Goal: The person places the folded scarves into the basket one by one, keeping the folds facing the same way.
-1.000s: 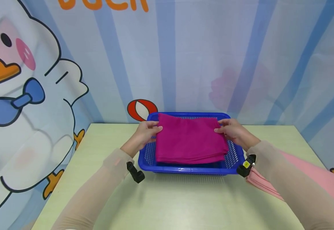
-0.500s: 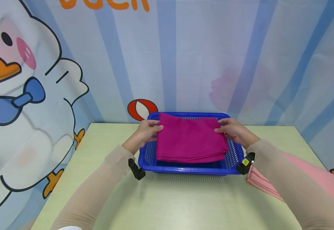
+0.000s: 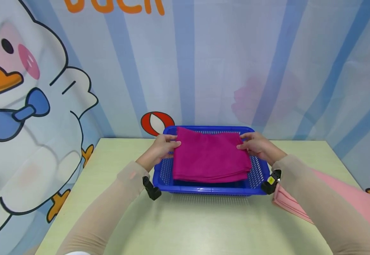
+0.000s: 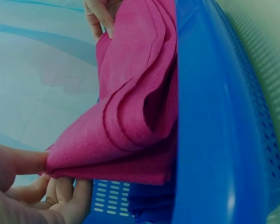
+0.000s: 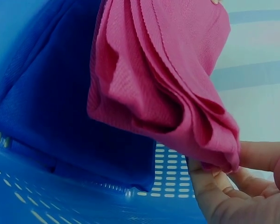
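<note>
A folded magenta cloth [image 3: 211,156] is held by its two sides over a blue plastic basket [image 3: 201,190]. At its left edge my left hand [image 3: 159,149] pinches the layers, thumb on top and fingers beneath. My right hand [image 3: 259,146] grips the opposite edge in the same way. Both wrist views show the magenta cloth's stacked folds sagging between the hands. Under it, inside the basket, lies a folded dark blue cloth [image 5: 79,102], plain in the right wrist view and mostly covered in the head view.
A folded light pink cloth [image 3: 341,193] lies on the table [image 3: 204,226] at the right, partly behind my right forearm. The basket stands near the table's back edge, close to a printed curtain [image 3: 217,71] with cartoon ducks.
Both hands keep their hold on the magenta cloth and stay almost in place over the basket. The whole head view has shifted very slightly.
</note>
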Tool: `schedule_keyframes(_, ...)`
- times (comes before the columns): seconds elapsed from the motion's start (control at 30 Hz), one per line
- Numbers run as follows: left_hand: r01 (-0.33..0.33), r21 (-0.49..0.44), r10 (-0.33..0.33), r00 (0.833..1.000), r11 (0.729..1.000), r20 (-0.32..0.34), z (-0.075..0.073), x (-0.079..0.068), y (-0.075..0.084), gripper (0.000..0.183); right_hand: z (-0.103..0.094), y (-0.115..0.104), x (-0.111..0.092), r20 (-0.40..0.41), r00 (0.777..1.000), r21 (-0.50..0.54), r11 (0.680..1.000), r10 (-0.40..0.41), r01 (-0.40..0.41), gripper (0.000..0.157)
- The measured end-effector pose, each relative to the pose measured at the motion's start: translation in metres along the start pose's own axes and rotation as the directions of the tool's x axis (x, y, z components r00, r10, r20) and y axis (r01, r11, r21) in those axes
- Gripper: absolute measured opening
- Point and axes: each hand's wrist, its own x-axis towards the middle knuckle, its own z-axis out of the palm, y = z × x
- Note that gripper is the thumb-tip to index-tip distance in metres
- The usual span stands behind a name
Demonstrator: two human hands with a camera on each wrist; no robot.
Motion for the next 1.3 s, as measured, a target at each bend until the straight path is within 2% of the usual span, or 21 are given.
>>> schedule_keyframes(0.27,-0.004,0.028,0.004,1.0,1.0,0.005,0.003,0.002,0.0,0.05,-0.001,0.001,0.0,0.009,1.0,-0.018,1.0,0.005,-0.005,0.063)
schedule_keyframes(0.67,0.026,0.04,-0.027,1.0,0.999,0.01,0.004,0.005,0.0,0.049,-0.001,0.001,0.0,0.039,0.999,-0.028,1.0,0.002,-0.001,0.064)
schedule_keyframes(1.0,0.017,0.047,-0.018,0.999,0.999,0.033,0.002,0.009,-0.001,0.047,0.0,0.0,0.004,0.066,0.998,-0.023,1.0,-0.005,0.007,0.064)
schedule_keyframes(1.3,0.006,0.065,-0.009,0.999,0.998,0.042,0.006,0.011,-0.006,0.046,-0.001,0.004,0.003,0.096,0.995,-0.042,0.999,0.009,-0.005,0.065)
